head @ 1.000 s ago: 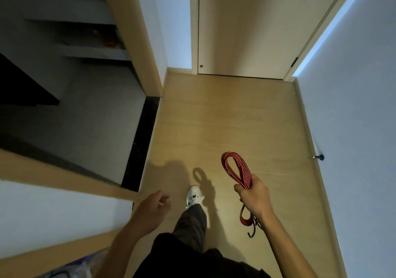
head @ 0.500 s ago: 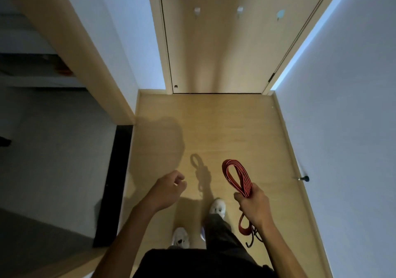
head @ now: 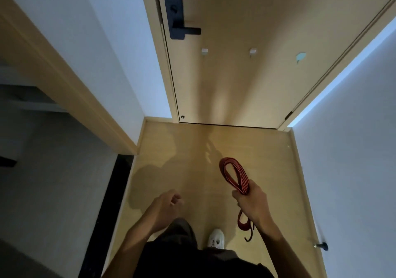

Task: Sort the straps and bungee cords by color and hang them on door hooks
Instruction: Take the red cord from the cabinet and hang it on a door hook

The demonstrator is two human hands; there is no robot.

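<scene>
My right hand grips a coiled red bungee cord; its loops stick out ahead of the fist and a dark metal hook end dangles below the wrist. My left hand hangs loosely curled with nothing in it, to the left of the cord. Ahead stands a closed wooden door with two small white hooks and a pale blue-green hook in a row. All three hooks carry nothing.
A dark door handle and lock plate sit at the door's upper left. White walls flank a narrow wooden-floored hallway. A doorstop juts from the right wall low down. An opening to a grey-floored room lies left.
I have walked closer to the door, which now fills more of the view with its handle visible. The red cord stays in my right hand; my left hand has swung forward.
</scene>
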